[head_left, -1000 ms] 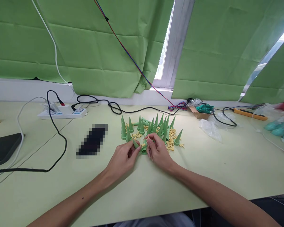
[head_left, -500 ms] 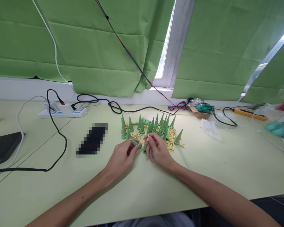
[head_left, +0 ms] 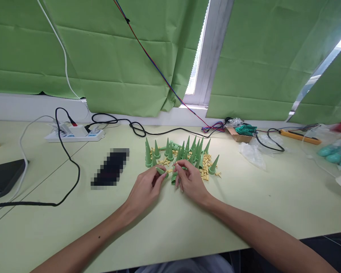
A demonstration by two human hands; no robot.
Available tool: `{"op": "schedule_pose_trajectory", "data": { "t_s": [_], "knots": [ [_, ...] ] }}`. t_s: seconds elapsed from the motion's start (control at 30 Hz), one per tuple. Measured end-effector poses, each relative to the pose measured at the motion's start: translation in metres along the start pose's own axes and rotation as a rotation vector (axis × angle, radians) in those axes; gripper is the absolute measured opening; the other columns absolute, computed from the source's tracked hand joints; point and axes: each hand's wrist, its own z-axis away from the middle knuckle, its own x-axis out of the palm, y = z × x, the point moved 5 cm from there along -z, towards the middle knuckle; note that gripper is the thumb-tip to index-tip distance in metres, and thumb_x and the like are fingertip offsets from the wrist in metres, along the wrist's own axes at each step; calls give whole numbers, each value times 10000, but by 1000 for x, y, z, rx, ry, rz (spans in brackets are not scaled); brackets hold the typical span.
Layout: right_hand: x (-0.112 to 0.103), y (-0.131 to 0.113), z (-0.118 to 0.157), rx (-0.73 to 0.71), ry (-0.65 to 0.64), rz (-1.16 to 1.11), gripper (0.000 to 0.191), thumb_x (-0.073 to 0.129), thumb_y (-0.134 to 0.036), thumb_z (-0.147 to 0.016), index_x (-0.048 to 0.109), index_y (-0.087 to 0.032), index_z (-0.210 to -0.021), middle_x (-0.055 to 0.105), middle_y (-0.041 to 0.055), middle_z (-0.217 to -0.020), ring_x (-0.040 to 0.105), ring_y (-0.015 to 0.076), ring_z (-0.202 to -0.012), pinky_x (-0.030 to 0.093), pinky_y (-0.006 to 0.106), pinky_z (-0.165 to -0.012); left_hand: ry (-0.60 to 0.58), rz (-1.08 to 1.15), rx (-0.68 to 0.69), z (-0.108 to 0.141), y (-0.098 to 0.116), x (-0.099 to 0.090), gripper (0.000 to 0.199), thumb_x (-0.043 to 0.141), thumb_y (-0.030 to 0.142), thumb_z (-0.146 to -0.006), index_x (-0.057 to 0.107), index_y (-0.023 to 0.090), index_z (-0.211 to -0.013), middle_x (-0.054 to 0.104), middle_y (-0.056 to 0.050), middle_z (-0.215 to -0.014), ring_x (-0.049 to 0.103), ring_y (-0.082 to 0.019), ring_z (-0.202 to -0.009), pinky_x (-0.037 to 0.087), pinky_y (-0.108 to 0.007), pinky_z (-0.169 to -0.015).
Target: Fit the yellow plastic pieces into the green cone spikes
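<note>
My left hand (head_left: 147,185) is closed around a green plastic cone (head_left: 160,171), its tip pointing up and left. A small yellow plastic piece (head_left: 169,171) lies at the base end of this cone, between the two hands. With thumb and forefinger my right hand (head_left: 191,181) pinches a small yellow piece, mostly hidden by the fingertips. Just beyond the hands stand several upright green cones (head_left: 214,166). Loose yellow pieces (head_left: 205,172) are scattered among them. Another green part (head_left: 173,179) rests on the table beneath my right fingers.
A blurred dark rectangle (head_left: 111,167) lies on the table (head_left: 170,231) to the left. Behind it sits a white power strip (head_left: 75,137) with black cables. At the back right are a small cardboard box (head_left: 240,135), plastic bags (head_left: 252,154) and a yellow-orange tool (head_left: 300,137).
My right fingertips have shifted slightly around the yellow piece, and less of it shows. The left hand still holds the cone in nearly the same place.
</note>
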Motion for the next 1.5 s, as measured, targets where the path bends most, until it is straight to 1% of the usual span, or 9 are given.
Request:
{"op": "schedule_pose_trajectory", "data": {
  "t_s": [0.23,0.37,0.47,0.53,0.6,0.8,1.1,1.33,1.5],
  "knots": [
    [-1,-1,0,-13,18,31,278,470,-471,-989,566,-211,-997,610,23,-881,569,92,-497,410,211,-398,-27,7,-6,1,1,1,228,470,352,-984,628,203,-916,719,-23,-947,534,-127,-545,409,-260,-552],
    [-1,-1,0,-11,25,40,288,474,-483,-985,566,-210,-993,620,15,-840,569,96,-492,416,213,-406,-26,-2,-4,0,1,1,223,469,342,-982,617,200,-892,682,-5,-804,496,-126,-525,390,-257,-546],
    [-2,-1,0,7,23,45,291,489,-487,-978,574,-208,-991,600,-5,-740,573,109,-489,417,213,-408,-28,-8,-8,-1,2,0,224,470,342,-979,616,201,-884,603,20,-655,476,-134,-519,380,-255,-542],
    [-2,-1,0,17,28,48,287,507,-478,-972,588,-204,-997,578,-17,-686,569,114,-481,413,214,-406,-30,-2,-12,-1,2,0,224,469,347,-979,620,201,-899,581,26,-628,474,-137,-523,380,-255,-541],
    [-3,-1,0,2,43,49,276,533,-459,-961,614,-199,-1004,580,-11,-701,563,110,-480,416,218,-409,-29,9,-16,-1,2,-1,228,464,352,-981,620,201,-911,616,16,-678,481,-132,-532,384,-254,-541],
    [-3,-5,0,-77,62,49,242,558,-409,-955,691,-210,-986,581,40,-928,577,93,-522,449,237,-434,1,37,-22,1,1,-2,237,472,364,-973,627,196,-910,700,-28,-881,528,-123,-562,416,-253,-547],
    [-5,-8,1,-143,85,122,265,519,-389,-989,722,-224,-1034,548,28,-886,550,90,-530,457,259,-509,18,36,-31,0,1,-3,240,483,377,-972,643,200,-947,714,-29,-897,529,-123,-547,417,-254,-534],
    [-3,-7,2,-136,57,178,284,512,-395,-993,732,-234,-1070,585,51,-926,541,110,-567,465,269,-533,22,28,-21,0,2,-3,240,483,372,-973,649,200,-953,715,-32,-906,524,-123,-540,424,-258,-535],
    [0,-10,3,-212,23,273,301,471,-375,-1008,731,-238,-1074,604,60,-892,578,155,-681,462,268,-567,11,22,9,0,2,-2,231,480,359,-978,640,202,-923,720,-33,-972,533,-117,-549,424,-253,-536]
  ]
}}
